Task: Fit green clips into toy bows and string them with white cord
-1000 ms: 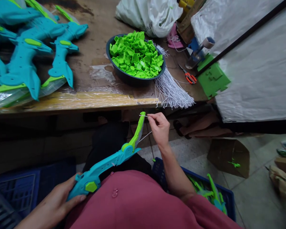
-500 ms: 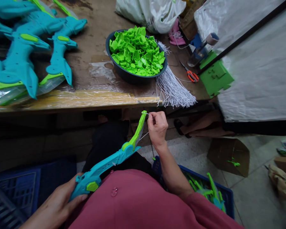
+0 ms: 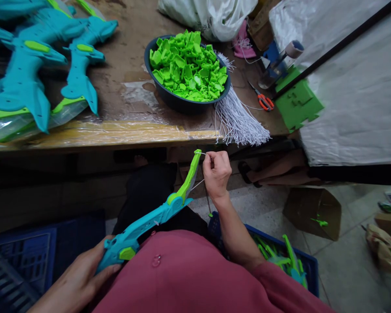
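Observation:
A teal toy bow (image 3: 150, 224) with a lime-green limb lies slanted across my lap, its tip pointing up toward the table edge. My left hand (image 3: 76, 282) grips the teal handle end at the lower left. At the green tip, my right hand (image 3: 217, 172) is closed in a pinch on a thin white string (image 3: 200, 153) that runs through the tip and back down along the limb.
On the wooden table (image 3: 117, 130) stand a dark bowl (image 3: 182, 102) of green plastic pieces, a bundle of white strings (image 3: 239, 124), orange scissors (image 3: 263, 102), several teal bow bodies (image 3: 35, 74) and a white bag (image 3: 211, 15). Blue crates (image 3: 26, 261) sit beside both legs on the floor.
My right hand has closed from an extended pinch into a tighter fist on the string near the bow tip. The view has drifted slightly; the bow and left hand stay put.

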`<state>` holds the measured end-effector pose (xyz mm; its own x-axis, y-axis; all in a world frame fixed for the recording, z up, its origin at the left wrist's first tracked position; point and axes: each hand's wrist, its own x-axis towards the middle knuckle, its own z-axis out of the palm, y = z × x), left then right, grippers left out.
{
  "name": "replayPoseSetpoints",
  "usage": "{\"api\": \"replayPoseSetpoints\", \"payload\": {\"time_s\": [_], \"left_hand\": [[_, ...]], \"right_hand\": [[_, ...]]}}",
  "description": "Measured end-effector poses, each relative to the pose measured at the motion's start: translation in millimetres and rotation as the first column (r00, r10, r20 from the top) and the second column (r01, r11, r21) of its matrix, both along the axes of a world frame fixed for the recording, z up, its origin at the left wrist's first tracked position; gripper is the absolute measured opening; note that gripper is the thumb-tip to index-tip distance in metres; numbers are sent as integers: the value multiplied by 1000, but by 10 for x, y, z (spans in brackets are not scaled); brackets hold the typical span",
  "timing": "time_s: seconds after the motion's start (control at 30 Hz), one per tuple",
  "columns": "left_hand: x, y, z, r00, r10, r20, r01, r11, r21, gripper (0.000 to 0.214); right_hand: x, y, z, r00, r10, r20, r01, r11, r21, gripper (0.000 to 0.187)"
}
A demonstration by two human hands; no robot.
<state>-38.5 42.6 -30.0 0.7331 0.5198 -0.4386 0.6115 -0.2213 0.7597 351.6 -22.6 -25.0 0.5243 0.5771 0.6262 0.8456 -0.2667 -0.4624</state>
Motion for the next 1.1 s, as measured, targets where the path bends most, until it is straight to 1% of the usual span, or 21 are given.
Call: {"api": "replayPoseSetpoints", "payload": {"time_s": [0.13,0.3,0.37,0.47,0.6,0.67,0.77,0.83,0.87,0.9,0.97,1.0,1.03,1.07,1.1], "left_hand": [[-6,8,2,998,-29,-56,28,999,-20,51],[-28,-6,-48,999,-26,-26,25,999,-37,49],[-21,-15,-56,999,-26,-40,24,999,-47,50],[7,-25,-43,996,-38,-76,33,997,-64,51],[38,-29,0,997,-40,-64,38,999,-37,49],[37,-26,13,998,-46,-44,45,998,-36,47],[30,-8,-4,997,-73,-15,71,994,-78,41],[52,2,-14,996,-86,-6,85,991,-102,37],[78,3,-5,996,-90,-5,89,990,-106,36],[115,1,20,996,-89,-14,87,991,-104,36],[207,1,116,997,-67,-29,65,995,-73,38],[251,13,179,999,-28,-30,27,999,-25,39],[282,37,246,1000,10,8,-10,999,38,41],[292,74,312,994,67,84,-77,990,121,45],[272,119,374,976,144,163,-177,961,214,45]], "right_hand": [[-10,8,11,1000,-8,12,8,1000,1,18],[-15,7,19,1000,-24,19,25,999,-20,21],[-21,11,19,999,-25,23,26,999,-32,22],[-43,26,27,1000,-4,28,6,998,-58,22],[-79,71,50,999,36,24,-34,994,-106,21],[-88,109,50,999,46,29,-41,989,-142,17],[-66,172,15,995,53,79,-30,964,-264,28],[-22,189,-21,990,79,118,-34,937,-347,22],[9,180,-35,987,97,125,-45,929,-367,20],[47,156,-43,985,114,126,-60,926,-372,22],[152,67,-44,985,134,104,-91,936,-340,30],[226,8,-42,987,129,99,-92,945,-315,34],[314,-54,-44,990,112,85,-84,955,-283,38],[415,-115,-52,993,78,86,-54,967,-250,42],[523,-173,-66,988,14,153,22,972,-232,47]]}}
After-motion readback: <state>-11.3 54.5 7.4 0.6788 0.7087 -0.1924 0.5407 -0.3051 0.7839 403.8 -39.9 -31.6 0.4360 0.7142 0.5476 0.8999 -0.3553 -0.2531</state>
